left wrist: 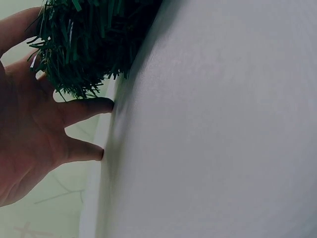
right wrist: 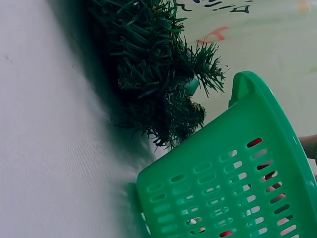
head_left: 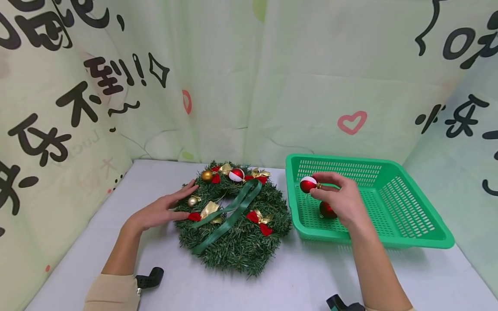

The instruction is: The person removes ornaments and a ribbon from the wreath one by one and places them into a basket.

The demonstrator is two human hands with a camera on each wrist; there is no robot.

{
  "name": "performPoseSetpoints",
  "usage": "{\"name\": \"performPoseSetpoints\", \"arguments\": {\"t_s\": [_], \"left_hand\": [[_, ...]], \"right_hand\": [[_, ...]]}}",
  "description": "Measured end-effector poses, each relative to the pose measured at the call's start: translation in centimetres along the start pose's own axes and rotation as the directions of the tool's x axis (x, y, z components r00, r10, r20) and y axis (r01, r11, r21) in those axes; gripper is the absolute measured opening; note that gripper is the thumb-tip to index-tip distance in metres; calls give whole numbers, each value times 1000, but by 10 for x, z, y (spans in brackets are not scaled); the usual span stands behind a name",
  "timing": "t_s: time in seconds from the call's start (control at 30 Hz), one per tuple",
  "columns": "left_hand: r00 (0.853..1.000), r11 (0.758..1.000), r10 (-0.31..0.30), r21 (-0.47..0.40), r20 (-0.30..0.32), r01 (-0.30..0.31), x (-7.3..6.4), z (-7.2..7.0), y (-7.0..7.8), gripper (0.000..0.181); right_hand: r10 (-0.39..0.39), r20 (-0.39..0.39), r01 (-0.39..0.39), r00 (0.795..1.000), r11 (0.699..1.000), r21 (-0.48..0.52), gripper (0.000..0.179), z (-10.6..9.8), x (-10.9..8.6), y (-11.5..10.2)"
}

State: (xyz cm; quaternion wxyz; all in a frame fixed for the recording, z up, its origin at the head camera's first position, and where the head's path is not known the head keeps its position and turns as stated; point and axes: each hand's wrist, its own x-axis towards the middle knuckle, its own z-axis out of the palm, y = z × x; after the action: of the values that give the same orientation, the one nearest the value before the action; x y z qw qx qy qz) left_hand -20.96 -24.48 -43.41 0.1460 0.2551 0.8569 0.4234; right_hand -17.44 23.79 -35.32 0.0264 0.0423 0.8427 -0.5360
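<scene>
A green wreath (head_left: 241,248) lies on the white table, trimmed with a dark green ribbon (head_left: 233,216), red and gold bows (head_left: 260,221) and a few baubles. My left hand (head_left: 157,211) rests against its left edge with fingers spread; in the left wrist view the fingers (left wrist: 89,110) are straight beside the needles. Over the green basket (head_left: 389,239), my right hand (head_left: 340,198) pinches a red and white bauble (head_left: 308,184) by its gold cap. Below that hand, a dark red bauble (head_left: 327,210) sits in the basket, partly hidden by the fingers.
The basket stands to the wreath's right, close to its edge, and its slotted wall (right wrist: 223,183) rises between wreath and right hand. A printed curtain (head_left: 253,86) hangs behind the table (head_left: 202,289). Another red and white bauble (head_left: 236,175) is on the wreath's top.
</scene>
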Motion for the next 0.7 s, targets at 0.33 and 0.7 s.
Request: {"name": "performPoseSetpoints", "arguments": {"t_s": [0.33,0.7], "left_hand": [[1000,1000,-5,6,1,5,0,0,2,76],[1000,1000,-21,-8,-3,21,-1,0,0,78]], "right_hand": [[41,10,-41,999,999,-14,59,-1,7,9],[67,-1,-67,998,998,-19,52,0,11,15]]}}
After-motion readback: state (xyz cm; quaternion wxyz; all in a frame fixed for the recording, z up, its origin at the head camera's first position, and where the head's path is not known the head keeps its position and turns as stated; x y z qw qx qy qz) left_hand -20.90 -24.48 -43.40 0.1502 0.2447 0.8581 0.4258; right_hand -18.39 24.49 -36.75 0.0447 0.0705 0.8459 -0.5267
